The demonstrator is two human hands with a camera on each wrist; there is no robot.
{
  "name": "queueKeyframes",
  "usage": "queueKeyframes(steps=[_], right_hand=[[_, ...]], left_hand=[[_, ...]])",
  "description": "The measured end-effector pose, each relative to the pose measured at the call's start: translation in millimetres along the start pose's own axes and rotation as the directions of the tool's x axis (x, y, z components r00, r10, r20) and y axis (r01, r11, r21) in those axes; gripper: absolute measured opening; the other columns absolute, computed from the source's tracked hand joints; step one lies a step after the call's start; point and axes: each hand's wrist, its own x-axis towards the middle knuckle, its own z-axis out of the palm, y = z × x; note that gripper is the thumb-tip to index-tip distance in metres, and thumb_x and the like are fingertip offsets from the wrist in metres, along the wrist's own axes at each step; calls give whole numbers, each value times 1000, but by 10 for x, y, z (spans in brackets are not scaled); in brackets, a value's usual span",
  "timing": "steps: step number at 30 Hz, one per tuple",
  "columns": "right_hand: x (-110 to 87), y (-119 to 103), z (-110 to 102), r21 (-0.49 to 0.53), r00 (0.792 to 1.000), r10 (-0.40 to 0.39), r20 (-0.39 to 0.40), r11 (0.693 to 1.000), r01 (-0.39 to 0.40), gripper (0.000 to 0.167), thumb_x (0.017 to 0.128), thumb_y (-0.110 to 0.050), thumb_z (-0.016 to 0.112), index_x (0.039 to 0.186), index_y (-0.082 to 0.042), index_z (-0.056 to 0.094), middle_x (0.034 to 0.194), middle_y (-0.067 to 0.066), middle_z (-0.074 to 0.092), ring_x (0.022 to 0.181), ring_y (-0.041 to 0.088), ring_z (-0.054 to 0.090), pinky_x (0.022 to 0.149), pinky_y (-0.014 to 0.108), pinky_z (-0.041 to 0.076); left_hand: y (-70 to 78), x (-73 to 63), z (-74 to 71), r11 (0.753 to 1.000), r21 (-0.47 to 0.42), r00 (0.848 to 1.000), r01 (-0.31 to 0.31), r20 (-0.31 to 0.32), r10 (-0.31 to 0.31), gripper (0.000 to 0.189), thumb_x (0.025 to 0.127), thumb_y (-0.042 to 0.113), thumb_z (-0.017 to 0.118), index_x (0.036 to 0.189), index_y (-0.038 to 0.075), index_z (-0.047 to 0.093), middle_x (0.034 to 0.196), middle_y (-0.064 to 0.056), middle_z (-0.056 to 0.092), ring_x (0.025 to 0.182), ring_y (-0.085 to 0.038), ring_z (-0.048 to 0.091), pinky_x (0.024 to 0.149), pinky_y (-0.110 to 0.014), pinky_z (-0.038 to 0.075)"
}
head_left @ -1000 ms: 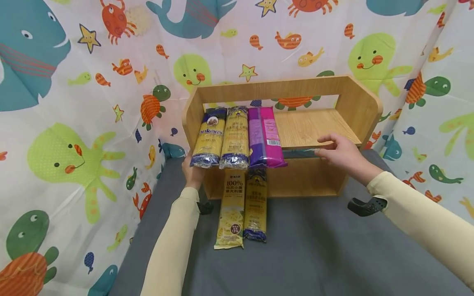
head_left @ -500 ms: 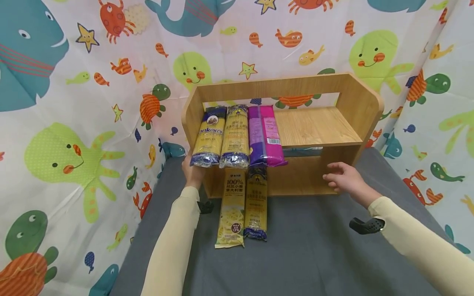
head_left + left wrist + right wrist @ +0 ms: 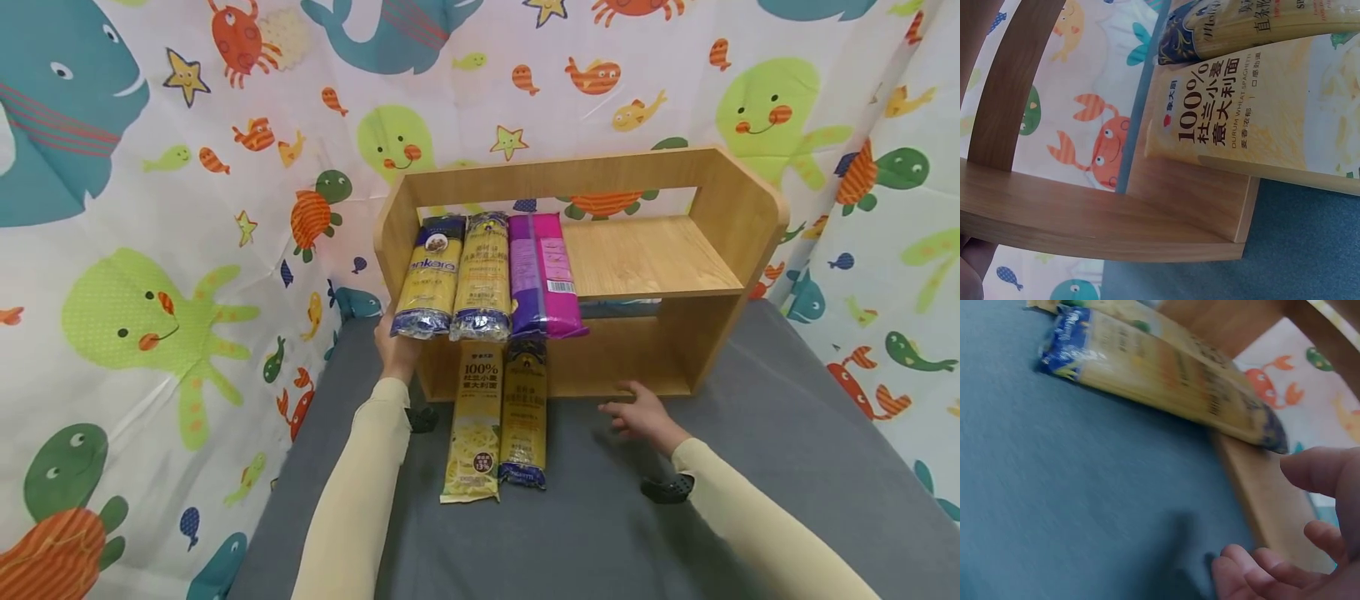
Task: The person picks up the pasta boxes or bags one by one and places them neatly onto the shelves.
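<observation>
Shelf: smooth wood, semi-matt. Pink pkt: glossy plastic; top yellow pkts: plastic w/ v. shiny, crinkly ends. Tablecloth & curtain: matt fabric.

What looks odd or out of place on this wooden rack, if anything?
The magenta packet shows a barcode panel, seemingly its back, unlike the two yellow pasta packets beside it. All three overhang the upper shelf.

A two-tier wooden shelf stands on the grey surface, toward its far edge. On the upper board, from its left end inward, lie an Ankara pack, a gold pack and a purple-pink pack. The lower board bears a pale yellow pack and a spaghetti pack, jutting past its front edge.
</observation>
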Motion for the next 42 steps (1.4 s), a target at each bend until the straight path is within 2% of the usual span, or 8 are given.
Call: queueKeyframes(steps=[9, 13, 17, 20, 23, 29, 35, 42], right_hand=[[126, -70, 551, 48, 999, -26, 41, 999, 24, 78, 92, -19, 71, 155, 0, 30, 140, 36, 53, 94, 25, 69, 71, 38, 59], [173, -154, 785, 84, 994, -80, 75, 994, 74, 78, 90, -11, 72, 156, -1, 31, 130, 35, 57, 78, 19, 64, 61, 35, 55], [198, -206, 939, 43, 986, -145, 78, 989, 142, 82, 87, -10, 78, 155, -1, 32, 117, 33, 67, 73, 19, 66, 59, 37, 56], [207, -232, 1007, 29, 986, -155, 60, 988, 153, 84, 85, -10, 80, 155, -3, 33, 115, 32, 68, 84, 26, 70, 63, 40, 58], [214, -237, 1061, 33, 989, -145, 41, 989, 143, 85, 84, -9, 81, 154, -4, 34, 125, 33, 62, 98, 35, 69, 69, 45, 60], [223, -260, 1175, -67, 982, -190, -7, 980, 189, 94, 77, -16, 88, 155, -2, 36, 152, 30, 46, 131, 46, 54, 104, 56, 48], [215, -316, 1285, -218, 961, -271, -52, 942, 253, 93, 72, -15, 87, 151, 2, 42, 147, 30, 51, 130, 45, 55, 107, 57, 44], [202, -348, 1347, -235, 966, -244, -82, 947, 220, 94, 69, -12, 89, 150, 0, 43, 141, 34, 54, 122, 46, 58, 101, 58, 49]], left_hand=[[-31, -13, 25, 998, -56, 1000, 2, 17, -1, 63, 98, 59, 51, 145, 17, 54, 113, -13, 67, 89, -24, 56, 74, -35, 43], [-13, -24, 27, 998, -64, 1000, 5, 14, -4, 63, 97, 59, 52, 144, 17, 55, 111, -12, 67, 88, -23, 56, 73, -35, 44], [7, -27, 36, 998, -65, 1000, 9, 19, -8, 65, 96, 62, 51, 144, 18, 55, 111, -12, 66, 88, -23, 56, 74, -35, 43], [12, -30, 37, 997, -72, 1000, 17, 19, -15, 65, 97, 62, 51, 144, 17, 55, 110, -12, 66, 86, -23, 56, 72, -35, 43], [10, -31, 30, 996, -83, 999, 33, 20, -31, 65, 97, 63, 51, 144, 18, 55, 111, -11, 66, 87, -22, 56, 72, -34, 44], [33, -19, 20, 998, -64, 1000, 18, 17, -16, 63, 97, 60, 52, 144, 18, 56, 113, -12, 68, 87, -22, 56, 73, -34, 42], [40, -10, 16, 996, -87, 1000, 20, 22, -19, 65, 98, 61, 51, 146, 18, 54, 114, -12, 68, 88, -21, 56, 73, -33, 42], [2, -1, 8, 999, -32, 1000, 18, 6, -18, 64, 98, 60, 49, 145, 17, 54, 117, -13, 67, 90, -23, 56, 75, -34, 42]])
